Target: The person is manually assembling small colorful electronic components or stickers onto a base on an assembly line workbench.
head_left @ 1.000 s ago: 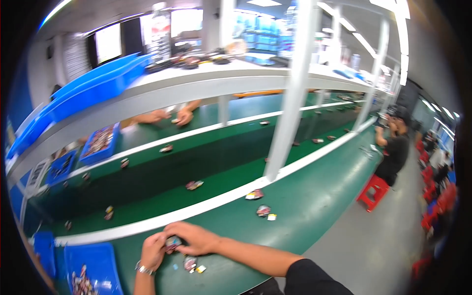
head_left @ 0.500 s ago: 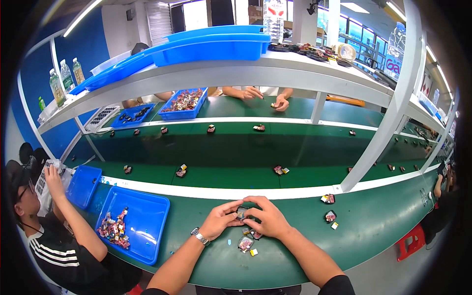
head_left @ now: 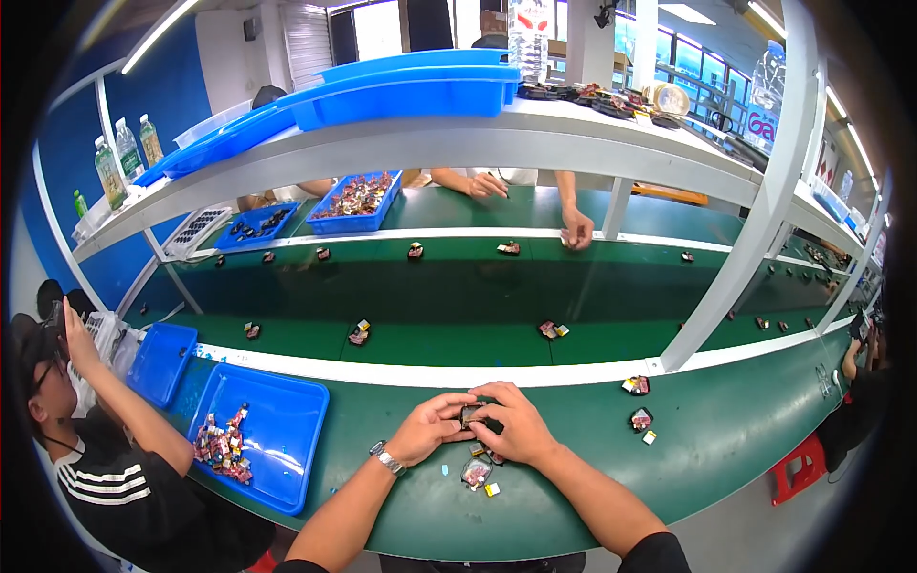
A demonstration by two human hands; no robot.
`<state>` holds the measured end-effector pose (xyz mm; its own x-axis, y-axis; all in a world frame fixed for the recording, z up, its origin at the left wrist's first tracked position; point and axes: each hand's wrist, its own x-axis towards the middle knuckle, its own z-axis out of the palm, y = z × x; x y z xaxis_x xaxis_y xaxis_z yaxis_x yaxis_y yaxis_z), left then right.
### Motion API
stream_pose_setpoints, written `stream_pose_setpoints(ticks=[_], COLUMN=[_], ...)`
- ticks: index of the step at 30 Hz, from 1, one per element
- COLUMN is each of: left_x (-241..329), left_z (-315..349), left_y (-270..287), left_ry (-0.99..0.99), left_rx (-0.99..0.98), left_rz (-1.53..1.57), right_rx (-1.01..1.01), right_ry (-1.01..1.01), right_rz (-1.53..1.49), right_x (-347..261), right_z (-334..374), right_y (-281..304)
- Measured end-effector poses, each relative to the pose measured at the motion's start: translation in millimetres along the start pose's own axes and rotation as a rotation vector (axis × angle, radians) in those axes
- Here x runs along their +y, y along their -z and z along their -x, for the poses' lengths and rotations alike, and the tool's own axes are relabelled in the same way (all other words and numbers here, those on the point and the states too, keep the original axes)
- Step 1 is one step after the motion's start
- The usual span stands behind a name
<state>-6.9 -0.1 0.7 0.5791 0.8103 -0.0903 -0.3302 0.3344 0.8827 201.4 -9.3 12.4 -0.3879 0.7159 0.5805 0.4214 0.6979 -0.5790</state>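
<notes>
Above the near edge of the green bench, my left hand (head_left: 427, 429) and my right hand (head_left: 519, 427) meet around a small black casing (head_left: 469, 413). My left fingers and thumb grip it from the left side. The right thumb and fingers close over it from the right and hide part of it. Just below my hands lies a small dark-rimmed electronic assembly (head_left: 476, 473) with red and clear parts. Another piece lies partly covered by my right hand. Beside them are a yellow-and-white tab (head_left: 492, 490) and a tiny light-blue scrap (head_left: 444, 470).
A blue tray (head_left: 315, 435) at left holds a pile of small red boards; a smaller blue tray (head_left: 164, 361) stands behind it. Assemblies (head_left: 640, 419) lie at right. Spaced assemblies ride a dark green belt (head_left: 449, 339) under a white shelf frame (head_left: 688, 329). Co-workers sit left and opposite.
My hands stay in place around the casing, with small finger shifts. Assemblies on the belt have moved slightly right. The opposite co-worker's hand has reached to the belt edge; the left co-worker's hand has risen.
</notes>
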Motion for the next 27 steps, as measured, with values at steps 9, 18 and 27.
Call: stream_pose_setpoints(ticks=[9, 18, 27], left_x=[-3, -6, -9], left_z=[0, -2, -1], left_y=[-2, -2, 2], left_ry=[-0.026, -0.051, -0.06], left_rx=[-0.002, 0.058, 0.055], left_rz=[-0.081, -0.113, -0.018], right_rx=[-0.018, -0.012, 0.071], right_ry=[-0.063, -0.053, -0.13], right_rz=[-0.042, -0.035, -0.023], right_x=[-4, -3, -6], right_z=[1, 1, 4], right_y=[2, 0, -14])
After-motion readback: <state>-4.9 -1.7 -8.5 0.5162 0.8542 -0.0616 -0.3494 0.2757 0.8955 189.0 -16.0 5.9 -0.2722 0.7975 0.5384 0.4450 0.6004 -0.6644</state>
